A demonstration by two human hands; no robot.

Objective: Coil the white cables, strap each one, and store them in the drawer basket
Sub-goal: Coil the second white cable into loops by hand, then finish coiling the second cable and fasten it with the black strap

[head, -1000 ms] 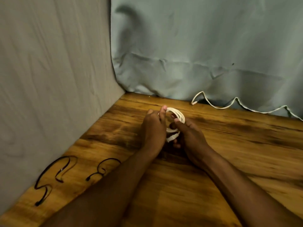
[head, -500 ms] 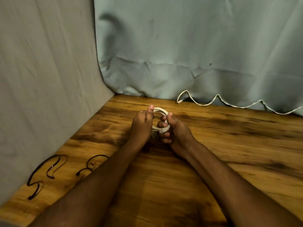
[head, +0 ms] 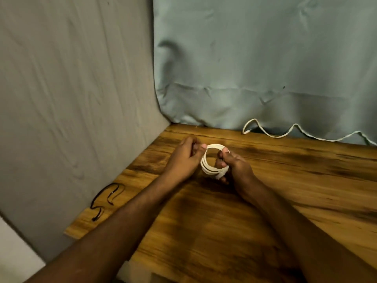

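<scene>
Here, at the far left, a grey cloth (head: 71, 99) is hanging as a side wall, and at its foot a thin black cord (head: 106, 198) is lying in loose curves on the table (head: 224, 231), near the table's left edge. Going to the right, the left hand (head: 183, 158) is reaching forward over the wood with its fingers curled, and its thumb and finger are pinching the upper left part of the coil (head: 205, 163). The coil is a white cable wound into a small ring of several turns, and it is standing nearly upright just above the table, between the two hands, in the middle of the view. I cannot tell if its lower edge is touching the wood. The right hand (head: 234, 166) is gripping the right side of the coil: its thumb is lying on the top of the ring and its fingers are curled around the lower part, where a white end piece is showing between them. Behind the hands a pale blue curtain (head: 255, 68) is hanging down to the table's back edge. Further to the right, a second cable (head: 275, 135), also white, is lying uncoiled in waves along the foot of the curtain, well apart from the hands, and it is running out of view at the right edge.
</scene>
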